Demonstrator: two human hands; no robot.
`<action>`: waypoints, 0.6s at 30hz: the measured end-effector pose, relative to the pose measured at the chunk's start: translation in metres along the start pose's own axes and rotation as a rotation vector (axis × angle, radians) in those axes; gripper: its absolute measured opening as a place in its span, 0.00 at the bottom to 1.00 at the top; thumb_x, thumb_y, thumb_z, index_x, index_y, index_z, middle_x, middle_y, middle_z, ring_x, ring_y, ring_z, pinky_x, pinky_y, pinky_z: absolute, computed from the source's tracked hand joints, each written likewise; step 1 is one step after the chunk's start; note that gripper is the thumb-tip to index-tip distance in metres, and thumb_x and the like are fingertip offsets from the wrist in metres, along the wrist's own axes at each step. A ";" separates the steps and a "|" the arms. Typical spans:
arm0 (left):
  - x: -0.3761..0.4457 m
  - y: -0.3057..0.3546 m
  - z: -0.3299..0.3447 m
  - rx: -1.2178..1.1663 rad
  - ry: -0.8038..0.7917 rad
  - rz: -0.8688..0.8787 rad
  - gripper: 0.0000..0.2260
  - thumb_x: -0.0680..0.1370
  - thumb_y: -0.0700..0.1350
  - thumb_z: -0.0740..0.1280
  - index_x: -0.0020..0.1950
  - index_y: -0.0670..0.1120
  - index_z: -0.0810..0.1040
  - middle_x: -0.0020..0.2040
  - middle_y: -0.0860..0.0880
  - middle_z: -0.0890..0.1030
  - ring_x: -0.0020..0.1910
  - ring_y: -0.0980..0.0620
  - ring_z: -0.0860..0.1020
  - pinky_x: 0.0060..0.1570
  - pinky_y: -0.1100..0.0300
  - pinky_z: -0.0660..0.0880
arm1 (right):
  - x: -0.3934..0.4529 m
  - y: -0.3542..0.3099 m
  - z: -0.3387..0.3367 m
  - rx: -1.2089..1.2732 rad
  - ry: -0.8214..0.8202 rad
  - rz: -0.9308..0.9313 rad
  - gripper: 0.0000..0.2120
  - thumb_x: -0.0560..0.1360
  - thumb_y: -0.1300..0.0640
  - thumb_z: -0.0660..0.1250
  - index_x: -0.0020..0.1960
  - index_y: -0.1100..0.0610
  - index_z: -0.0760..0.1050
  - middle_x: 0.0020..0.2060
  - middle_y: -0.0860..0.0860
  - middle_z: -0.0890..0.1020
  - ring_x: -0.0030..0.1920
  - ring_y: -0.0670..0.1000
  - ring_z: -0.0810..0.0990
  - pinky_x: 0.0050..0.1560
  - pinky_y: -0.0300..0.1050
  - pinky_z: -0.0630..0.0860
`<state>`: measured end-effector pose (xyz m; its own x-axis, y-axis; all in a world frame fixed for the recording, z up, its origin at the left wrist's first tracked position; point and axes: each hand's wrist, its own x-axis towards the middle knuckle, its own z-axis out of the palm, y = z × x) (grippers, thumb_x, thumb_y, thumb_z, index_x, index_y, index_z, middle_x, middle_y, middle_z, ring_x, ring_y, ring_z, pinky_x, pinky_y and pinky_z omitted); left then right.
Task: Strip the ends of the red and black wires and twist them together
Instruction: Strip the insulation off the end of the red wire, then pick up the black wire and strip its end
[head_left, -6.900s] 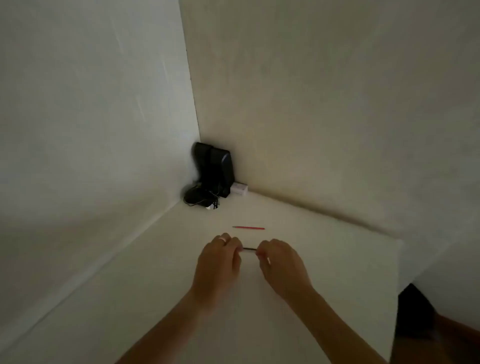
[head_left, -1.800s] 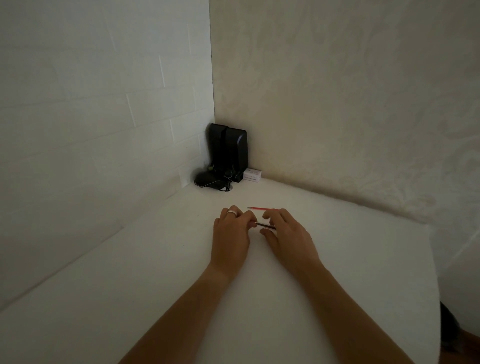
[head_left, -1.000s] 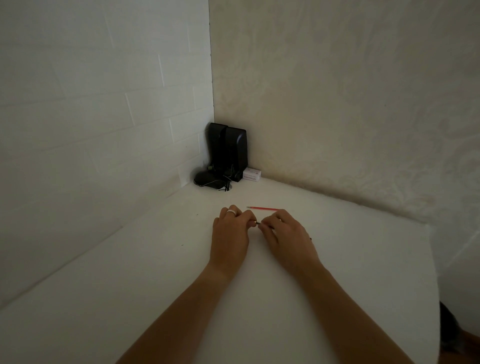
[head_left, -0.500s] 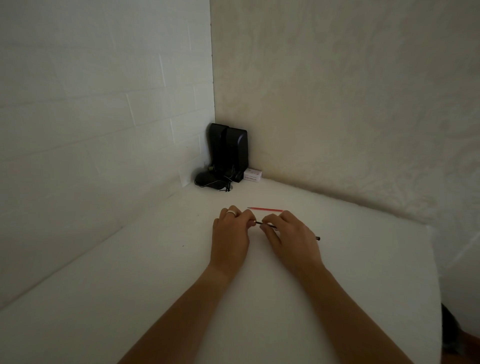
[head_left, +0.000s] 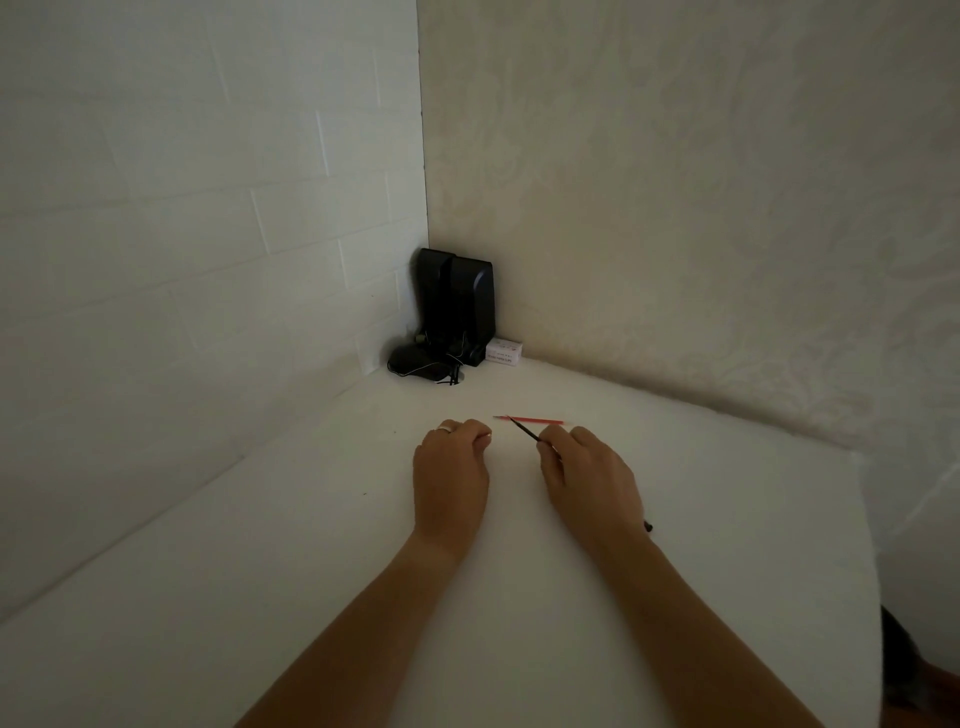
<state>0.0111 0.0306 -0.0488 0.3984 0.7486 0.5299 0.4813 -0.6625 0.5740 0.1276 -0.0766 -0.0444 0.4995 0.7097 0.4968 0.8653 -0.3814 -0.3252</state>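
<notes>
A short red wire (head_left: 535, 420) lies flat on the white table (head_left: 311, 545), just beyond my hands. My right hand (head_left: 589, 475) pinches a thin black wire (head_left: 525, 431) whose free tip points up and left, crossing the red wire's left end. The black wire's other end pokes out beside my right wrist. My left hand (head_left: 452, 467) rests on the table with its fingers curled in and a ring on one finger; whether it pinches anything is hidden by the fingers. A gap separates the two hands.
Two black speakers (head_left: 457, 301) stand in the far corner with a dark bundle of cable (head_left: 421, 361) in front and a small white box (head_left: 503, 352) beside them. Walls close the left and far sides. The table's edge runs down the right.
My left hand has let go of the black wire's end and the hands have drawn apart. The right hand has swung the wire so its tip points toward the red wire.
</notes>
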 end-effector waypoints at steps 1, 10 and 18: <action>0.000 0.000 -0.001 -0.038 0.018 -0.021 0.09 0.82 0.42 0.63 0.55 0.45 0.83 0.49 0.46 0.84 0.48 0.48 0.79 0.51 0.57 0.75 | 0.000 0.000 -0.001 0.002 0.006 0.006 0.09 0.81 0.51 0.57 0.49 0.53 0.75 0.38 0.51 0.77 0.34 0.56 0.76 0.35 0.47 0.74; -0.003 0.004 -0.009 -0.184 0.069 -0.044 0.10 0.78 0.38 0.69 0.59 0.43 0.83 0.49 0.44 0.86 0.47 0.52 0.82 0.51 0.69 0.71 | 0.001 0.000 0.001 -0.047 0.021 -0.025 0.07 0.80 0.54 0.62 0.50 0.53 0.78 0.40 0.53 0.79 0.34 0.57 0.77 0.35 0.44 0.69; 0.028 -0.005 -0.033 -0.046 0.092 0.007 0.10 0.77 0.35 0.67 0.54 0.41 0.84 0.47 0.43 0.85 0.46 0.47 0.82 0.51 0.56 0.79 | 0.000 0.004 0.002 -0.089 0.063 -0.036 0.06 0.79 0.56 0.65 0.48 0.51 0.81 0.38 0.50 0.77 0.36 0.53 0.76 0.49 0.49 0.71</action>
<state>-0.0056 0.0544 -0.0164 0.3268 0.7400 0.5878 0.4414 -0.6695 0.5974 0.1311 -0.0771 -0.0472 0.4669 0.6861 0.5579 0.8817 -0.4094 -0.2345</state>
